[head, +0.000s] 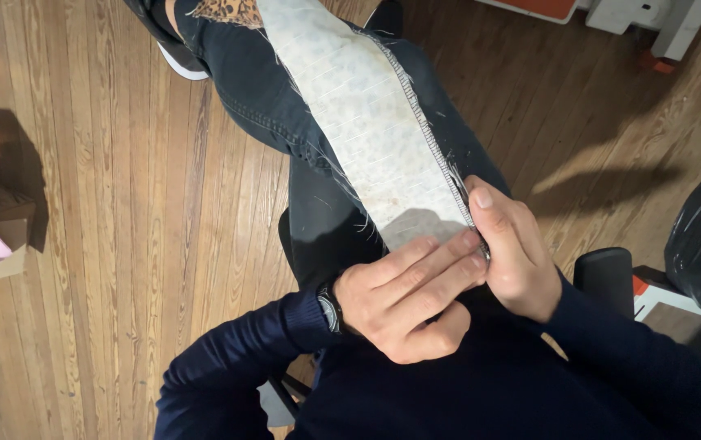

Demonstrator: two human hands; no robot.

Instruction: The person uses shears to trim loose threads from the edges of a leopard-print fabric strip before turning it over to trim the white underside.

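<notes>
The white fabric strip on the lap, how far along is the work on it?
The white fabric strip already carries a grey stitched seam along its right edge, with loose threads beside it. The left hand presses the strip's near end flat while the right hand pinches the seam edge there. What lies under the hands is hidden, so how much is left cannot be told.

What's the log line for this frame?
left hand: flat on fabric strip | right hand: pinching stitched edge | strip: lying over jeans

Pale fabric strip (pixel 366 122) with stitched grey edge, draped over dark jeans (pixel 269 98); left hand (pixel 403 297) flat on its near end, right hand (pixel 513 253) pinching the edge. Wooden floor (pixel 106 244).
</notes>
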